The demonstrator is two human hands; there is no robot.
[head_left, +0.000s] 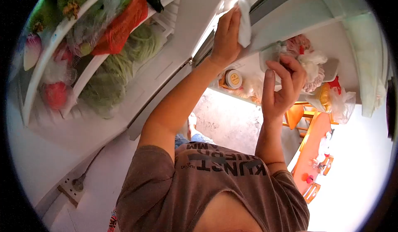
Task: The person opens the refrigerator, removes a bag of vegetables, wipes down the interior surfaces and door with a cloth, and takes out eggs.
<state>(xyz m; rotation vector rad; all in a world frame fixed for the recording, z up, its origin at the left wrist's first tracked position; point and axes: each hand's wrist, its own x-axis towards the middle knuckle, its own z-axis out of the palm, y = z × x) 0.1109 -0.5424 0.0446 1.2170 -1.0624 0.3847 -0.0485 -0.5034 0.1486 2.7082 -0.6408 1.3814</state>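
Observation:
My left hand [226, 39] is closed on a white cloth [245, 22], which lies against the bright metal-looking edge strip at the top of the refrigerator. My right hand [285, 84] is raised in front of the door shelf, its fingers loosely curled and apart, with nothing visible between them. Behind its fingertips are a clear container [270, 54] and knotted plastic bags [311, 64] of food. A jar with a pale round lid [233, 79] stands on the shelf between my two arms.
At the left, refrigerator shelves [49, 51] hold a red bag [124, 22], leafy greens [107, 76] and other vegetables. A wall socket [71, 189] with a plug is at lower left. An orange table [311, 149] with chairs stands at lower right.

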